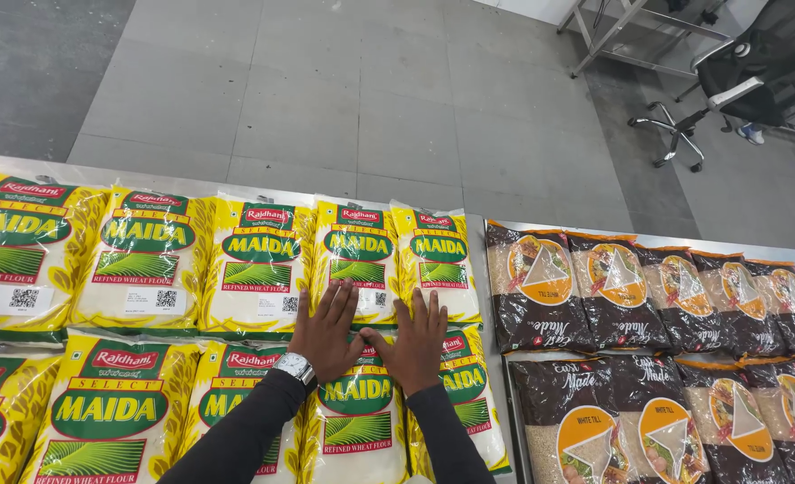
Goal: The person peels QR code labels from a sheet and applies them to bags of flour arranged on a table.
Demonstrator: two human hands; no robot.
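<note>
left fingers [336, 298]: spread flat, holding nothing, tips on a back-row yellow flour bag [356, 260]
right fingers [425, 309]: spread flat, holding nothing, tips at the next back-row flour bag [437, 262]
front flour bag [359, 421]: under both palms, long axis runs toward the body
nearer hand: equal, thumbs almost touching
bench [494, 354]: steel strip just right of right hand [415, 348]

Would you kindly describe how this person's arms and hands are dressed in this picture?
Both arms wear long, dark, close-fitting sleeves reaching the wrists. The left hand is bare, with a silver metal wristwatch at the sleeve's end. The right hand is bare too, with no watch, ring or glove visible.
</note>
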